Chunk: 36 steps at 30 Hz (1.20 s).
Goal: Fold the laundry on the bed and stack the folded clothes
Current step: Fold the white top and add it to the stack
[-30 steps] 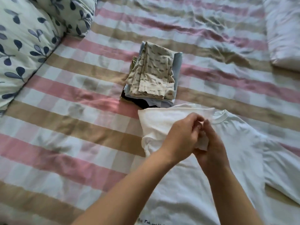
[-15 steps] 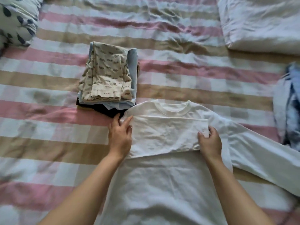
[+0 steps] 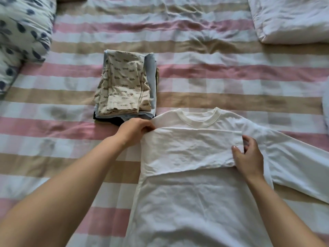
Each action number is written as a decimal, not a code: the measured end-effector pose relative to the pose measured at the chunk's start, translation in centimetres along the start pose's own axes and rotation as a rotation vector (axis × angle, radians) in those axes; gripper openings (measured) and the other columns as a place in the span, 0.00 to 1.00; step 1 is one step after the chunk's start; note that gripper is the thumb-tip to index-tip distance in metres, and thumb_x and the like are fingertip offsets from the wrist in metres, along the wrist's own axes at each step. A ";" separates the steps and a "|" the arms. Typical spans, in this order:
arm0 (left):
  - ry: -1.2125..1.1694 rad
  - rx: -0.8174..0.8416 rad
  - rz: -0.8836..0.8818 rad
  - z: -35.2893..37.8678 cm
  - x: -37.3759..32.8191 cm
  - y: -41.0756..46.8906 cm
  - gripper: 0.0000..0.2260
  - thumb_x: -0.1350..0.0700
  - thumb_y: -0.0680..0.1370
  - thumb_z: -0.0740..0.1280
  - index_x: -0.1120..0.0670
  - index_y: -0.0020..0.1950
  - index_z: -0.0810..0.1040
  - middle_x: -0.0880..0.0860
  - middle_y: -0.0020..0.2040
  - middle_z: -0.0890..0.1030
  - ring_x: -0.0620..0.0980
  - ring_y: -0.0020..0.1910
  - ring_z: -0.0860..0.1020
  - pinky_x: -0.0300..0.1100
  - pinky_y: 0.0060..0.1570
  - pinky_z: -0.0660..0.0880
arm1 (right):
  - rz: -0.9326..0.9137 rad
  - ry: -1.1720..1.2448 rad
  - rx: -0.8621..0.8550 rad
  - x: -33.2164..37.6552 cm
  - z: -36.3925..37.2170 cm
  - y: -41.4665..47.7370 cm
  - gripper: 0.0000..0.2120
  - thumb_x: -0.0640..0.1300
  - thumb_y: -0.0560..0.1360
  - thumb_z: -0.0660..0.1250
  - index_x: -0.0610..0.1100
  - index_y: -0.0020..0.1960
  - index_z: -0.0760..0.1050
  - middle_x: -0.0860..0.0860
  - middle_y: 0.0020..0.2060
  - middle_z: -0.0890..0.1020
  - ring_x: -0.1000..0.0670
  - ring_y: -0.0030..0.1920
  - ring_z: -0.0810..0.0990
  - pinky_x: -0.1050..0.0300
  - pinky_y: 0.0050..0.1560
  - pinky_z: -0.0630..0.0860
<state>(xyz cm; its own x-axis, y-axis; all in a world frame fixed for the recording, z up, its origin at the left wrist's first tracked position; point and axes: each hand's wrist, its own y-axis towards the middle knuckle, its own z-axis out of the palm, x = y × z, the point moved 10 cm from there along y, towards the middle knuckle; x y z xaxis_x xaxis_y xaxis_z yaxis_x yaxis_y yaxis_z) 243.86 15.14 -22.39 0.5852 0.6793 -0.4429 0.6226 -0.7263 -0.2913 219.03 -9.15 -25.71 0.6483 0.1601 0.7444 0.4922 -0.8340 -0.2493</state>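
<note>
Striped bed [image 3: 231, 72], leaf-print pillow [image 3: 23, 32] far left, white pillow [image 3: 292, 18] far right. White shirt [image 3: 195, 202] lies flat on the bed near the person, collar away. One sleeve [image 3: 188, 147] is folded across the chest and the other sleeve [image 3: 293, 161] trails off right. Stack [image 3: 124, 86] of folded clothes sits just beyond the shirt's left shoulder, touching or nearly so. Left hand [image 3: 135, 130] pinches the left shoulder edge, fingers curled on fabric. Right hand [image 3: 249, 155] holds the folded sleeve's cuff end, thumb on top, fingers arched over it. Risk: tugging the shoulder likely drags the folded sleeve askew or bumps the stack; loose cuff could slide off. Versus half a second ago, the left hand no longer lies flat with fingers spread, and the right fingers have lifted.
</note>
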 end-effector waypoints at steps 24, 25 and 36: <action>0.241 -0.077 -0.019 8.8 -4.5 -3.9 0.26 0.44 0.81 0.49 0.48 0.76 0.43 0.50 0.76 0.41 0.51 0.75 0.38 0.48 0.71 0.38 | -0.418 -0.807 0.317 1.5 6.5 -3.7 0.29 0.61 0.77 0.42 0.53 0.75 0.41 0.53 0.71 0.33 0.54 0.71 0.33 0.48 0.72 0.38; 0.263 -0.029 -0.068 9.4 -3.4 -3.9 0.27 0.41 0.80 0.46 0.45 0.74 0.36 0.48 0.75 0.34 0.48 0.73 0.31 0.46 0.69 0.32 | -0.381 -0.832 0.339 0.6 6.6 -3.1 0.29 0.61 0.78 0.43 0.55 0.75 0.37 0.54 0.70 0.29 0.56 0.70 0.30 0.48 0.71 0.35; -0.053 -0.107 0.337 10.8 -25.7 -4.0 0.16 0.63 0.74 0.63 0.60 0.62 0.75 0.58 0.63 0.76 0.58 0.62 0.74 0.50 0.59 0.72 | -0.265 -0.397 -0.179 -1.5 -11.9 -3.4 0.21 0.46 0.70 0.57 0.39 0.57 0.78 0.40 0.50 0.80 0.36 0.48 0.77 0.47 0.50 0.69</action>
<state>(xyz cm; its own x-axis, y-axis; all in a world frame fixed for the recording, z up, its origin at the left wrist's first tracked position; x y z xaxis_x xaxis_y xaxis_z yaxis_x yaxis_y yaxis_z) 220.73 -0.52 -18.96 0.7408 0.3953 -0.5431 0.4518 -0.8915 -0.0325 209.49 -12.84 -18.61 0.7025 0.5377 0.4662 0.5851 -0.8093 0.0518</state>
